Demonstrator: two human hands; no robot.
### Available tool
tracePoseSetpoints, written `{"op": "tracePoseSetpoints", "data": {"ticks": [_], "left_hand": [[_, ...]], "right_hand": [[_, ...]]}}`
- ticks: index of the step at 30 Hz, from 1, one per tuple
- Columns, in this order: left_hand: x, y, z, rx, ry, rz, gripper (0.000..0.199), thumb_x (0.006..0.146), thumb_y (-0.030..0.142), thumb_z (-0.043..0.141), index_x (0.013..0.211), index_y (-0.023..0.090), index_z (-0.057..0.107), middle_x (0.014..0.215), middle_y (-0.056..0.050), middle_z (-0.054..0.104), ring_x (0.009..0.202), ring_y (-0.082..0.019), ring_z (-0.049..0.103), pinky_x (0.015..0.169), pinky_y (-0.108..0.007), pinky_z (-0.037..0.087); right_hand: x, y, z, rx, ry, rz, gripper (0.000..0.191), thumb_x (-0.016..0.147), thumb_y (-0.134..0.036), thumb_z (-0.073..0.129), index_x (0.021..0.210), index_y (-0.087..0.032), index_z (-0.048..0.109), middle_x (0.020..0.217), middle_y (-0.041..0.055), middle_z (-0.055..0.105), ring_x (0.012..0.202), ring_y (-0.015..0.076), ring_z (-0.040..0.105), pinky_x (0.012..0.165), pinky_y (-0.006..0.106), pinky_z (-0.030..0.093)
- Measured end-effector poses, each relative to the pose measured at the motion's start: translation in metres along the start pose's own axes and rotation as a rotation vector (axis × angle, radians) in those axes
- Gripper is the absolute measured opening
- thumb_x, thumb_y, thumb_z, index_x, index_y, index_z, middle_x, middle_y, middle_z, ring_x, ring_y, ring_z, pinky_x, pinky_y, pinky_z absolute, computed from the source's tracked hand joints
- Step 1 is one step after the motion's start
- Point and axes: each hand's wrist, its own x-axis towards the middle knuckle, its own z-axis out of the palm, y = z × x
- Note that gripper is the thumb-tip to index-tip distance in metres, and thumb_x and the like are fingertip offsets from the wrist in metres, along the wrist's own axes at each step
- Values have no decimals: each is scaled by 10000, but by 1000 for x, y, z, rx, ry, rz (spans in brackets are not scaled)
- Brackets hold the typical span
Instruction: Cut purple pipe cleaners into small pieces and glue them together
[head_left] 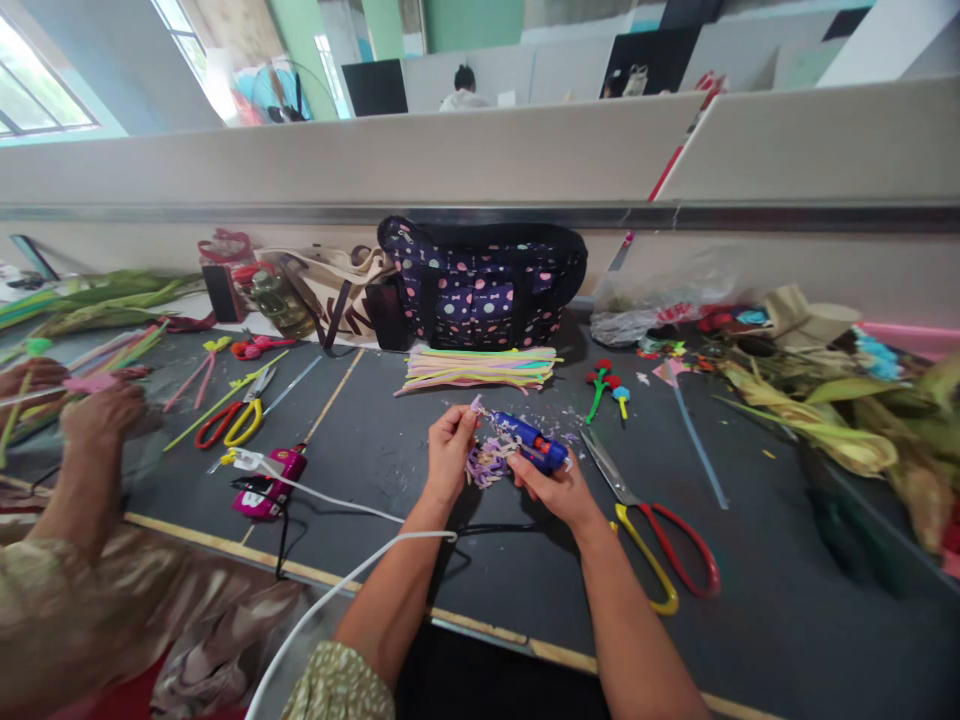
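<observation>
My right hand (551, 485) is closed around a blue glue gun (531, 440), whose nozzle points left toward my other hand. Between the pinched fingertips of my left hand (450, 445) is a small purple piece (476, 403), close to the nozzle. Under and between both hands lies a pile of purple and cream clippings (491, 462). To the right of my right hand rest large scissors (645, 530) with one red and one yellow handle, blades apart. Behind my hands is a bundle of pastel fuzzy stems (480, 368).
A power strip (270, 483) with a white cable (337, 590) sits left of my arm. At the left, a co-worker's hands (97, 405) hold stems. A patterned bag (484, 285) stands behind. Red fuzzy flowers (600, 380) and dry husks (840, 420) lie right.
</observation>
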Motion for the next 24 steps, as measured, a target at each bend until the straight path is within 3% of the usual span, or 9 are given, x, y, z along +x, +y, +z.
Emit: {"op": "tracePoseSetpoints", "data": {"ticks": [24], "left_hand": [[0,1,0,20,-11,-2,311,752,455,628,752,145,608,575,41,451,458,-52,299,446,-205,209]], "right_hand": [[-1,-7,2,5,10,34,387,734,-489,619,529,-165,565,462,-4,528,399,79,447,412,206,350]]}}
